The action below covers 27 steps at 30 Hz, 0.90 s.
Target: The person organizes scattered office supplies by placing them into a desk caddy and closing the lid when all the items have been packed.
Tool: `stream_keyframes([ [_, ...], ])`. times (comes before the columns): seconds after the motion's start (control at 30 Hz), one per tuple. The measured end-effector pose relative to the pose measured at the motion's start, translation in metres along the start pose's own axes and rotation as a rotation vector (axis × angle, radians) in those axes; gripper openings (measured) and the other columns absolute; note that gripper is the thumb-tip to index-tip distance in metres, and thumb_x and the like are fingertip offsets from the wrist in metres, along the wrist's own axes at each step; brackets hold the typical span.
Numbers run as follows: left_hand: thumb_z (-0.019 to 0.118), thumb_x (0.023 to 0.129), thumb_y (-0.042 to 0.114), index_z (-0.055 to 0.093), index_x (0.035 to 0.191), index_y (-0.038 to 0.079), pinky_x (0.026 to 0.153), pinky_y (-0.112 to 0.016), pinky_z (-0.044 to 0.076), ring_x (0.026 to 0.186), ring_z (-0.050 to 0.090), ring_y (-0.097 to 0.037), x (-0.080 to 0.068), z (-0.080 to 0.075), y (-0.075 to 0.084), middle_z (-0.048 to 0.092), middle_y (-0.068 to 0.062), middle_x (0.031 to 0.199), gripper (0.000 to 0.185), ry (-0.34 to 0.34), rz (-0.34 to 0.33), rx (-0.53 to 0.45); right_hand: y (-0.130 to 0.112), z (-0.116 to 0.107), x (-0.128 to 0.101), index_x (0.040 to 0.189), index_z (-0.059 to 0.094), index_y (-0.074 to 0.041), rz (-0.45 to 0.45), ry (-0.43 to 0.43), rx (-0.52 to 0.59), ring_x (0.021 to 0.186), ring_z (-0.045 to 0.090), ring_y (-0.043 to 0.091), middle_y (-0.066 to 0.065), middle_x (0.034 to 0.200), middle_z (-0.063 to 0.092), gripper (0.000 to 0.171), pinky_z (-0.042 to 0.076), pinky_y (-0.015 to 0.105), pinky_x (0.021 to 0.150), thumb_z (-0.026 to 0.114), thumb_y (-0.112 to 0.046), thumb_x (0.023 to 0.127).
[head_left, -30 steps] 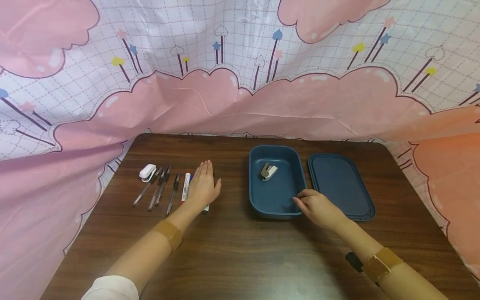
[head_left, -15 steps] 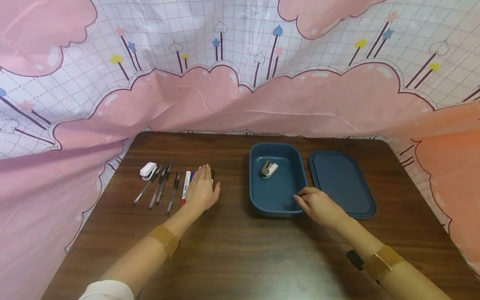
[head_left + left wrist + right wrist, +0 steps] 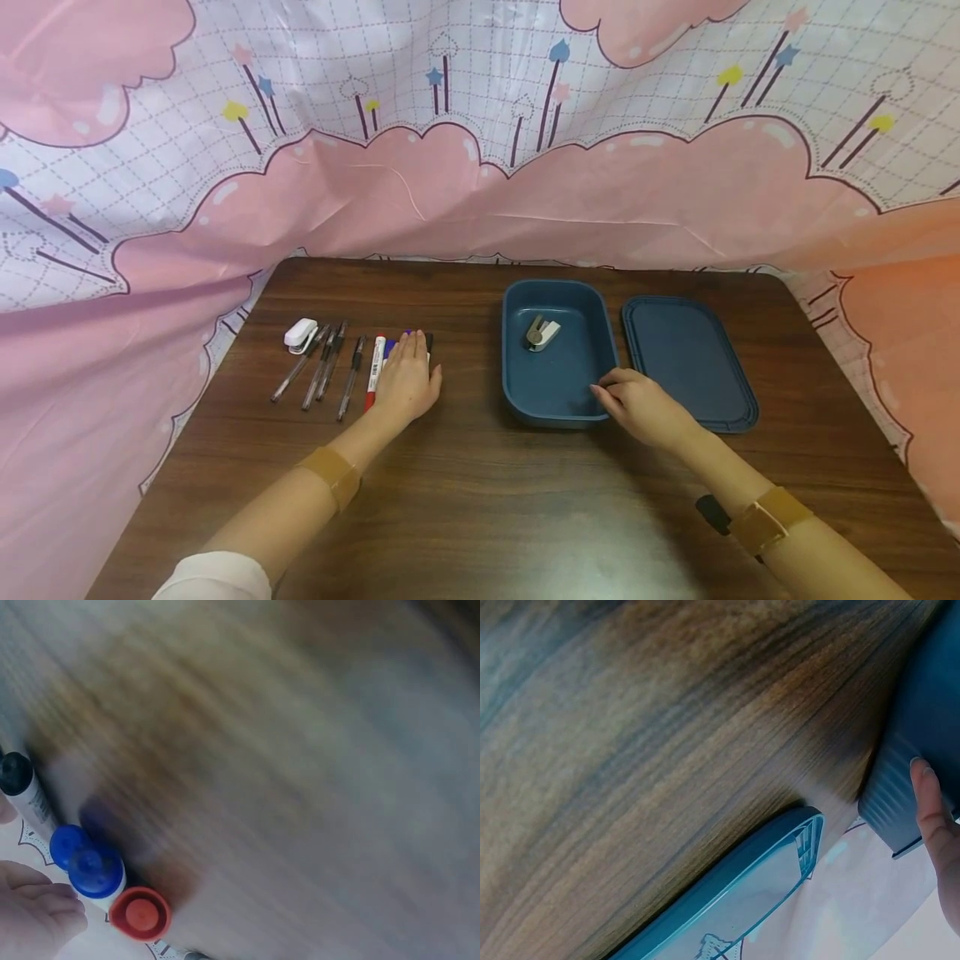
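Note:
My left hand (image 3: 407, 379) lies with straight fingers over a group of markers. A white marker with red ends (image 3: 376, 372) shows at its left side. In the left wrist view two blue marker caps (image 3: 96, 871), a red one (image 3: 141, 913) and a black-capped marker (image 3: 22, 784) stand near the fingers. My right hand (image 3: 637, 404) grips the front right corner of a blue open box (image 3: 512, 375), thumb over the rim and fingers against the outer wall. Inside the box lies a small white and grey-brown item (image 3: 543, 333) that looks like a stapler.
Several clear pens with black grips (image 3: 351, 379) lie left of the markers. Beside them is a small white stapler (image 3: 302, 335). The blue lid (image 3: 690, 362) rests on the brown table (image 3: 480, 500), right of the box. A patterned cloth (image 3: 480, 200) hangs behind.
My left hand has slid slightly toward the body over the markers, showing more of their far ends and covering the near ends. My right hand keeps its grip on the box.

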<state>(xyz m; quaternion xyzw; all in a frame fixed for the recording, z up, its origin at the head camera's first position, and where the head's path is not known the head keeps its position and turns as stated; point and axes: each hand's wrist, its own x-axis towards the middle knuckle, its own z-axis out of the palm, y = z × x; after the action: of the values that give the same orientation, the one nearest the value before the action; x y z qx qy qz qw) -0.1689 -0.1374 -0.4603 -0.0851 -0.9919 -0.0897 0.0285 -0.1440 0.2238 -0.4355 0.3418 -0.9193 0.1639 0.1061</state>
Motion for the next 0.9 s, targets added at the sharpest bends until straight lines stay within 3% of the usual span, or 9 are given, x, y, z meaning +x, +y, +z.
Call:
stream_keyframes([
  [0.43, 0.05, 0.098, 0.029, 0.027, 0.147, -0.01, 0.121, -0.048, 0.025, 0.145, 0.028, -0.039, 0.0011, 0.0028, -0.0009, 0.035, -0.027, 0.151, 0.066, -0.031, 0.006, 0.014, -0.0002, -0.0003, 0.0004, 0.069, 0.072, -0.003, 0.005, -0.007, -0.004, 0.08, 0.065, 0.019, 0.009, 0.088, 0.066, 0.023, 0.058, 0.031, 0.063, 0.064, -0.008, 0.09],
  [0.9, 0.05, 0.098, 0.016, 0.032, 0.145, -0.011, 0.12, -0.047, 0.028, 0.142, 0.034, -0.04, 0.0063, 0.0062, 0.0037, 0.043, -0.027, 0.146, 0.056, -0.051, 0.019, 0.065, -0.0008, -0.0017, 0.0007, 0.069, 0.072, -0.003, 0.021, -0.027, 0.003, 0.08, 0.064, 0.019, 0.009, 0.088, 0.066, 0.025, 0.058, 0.031, 0.064, 0.063, -0.008, 0.092],
])
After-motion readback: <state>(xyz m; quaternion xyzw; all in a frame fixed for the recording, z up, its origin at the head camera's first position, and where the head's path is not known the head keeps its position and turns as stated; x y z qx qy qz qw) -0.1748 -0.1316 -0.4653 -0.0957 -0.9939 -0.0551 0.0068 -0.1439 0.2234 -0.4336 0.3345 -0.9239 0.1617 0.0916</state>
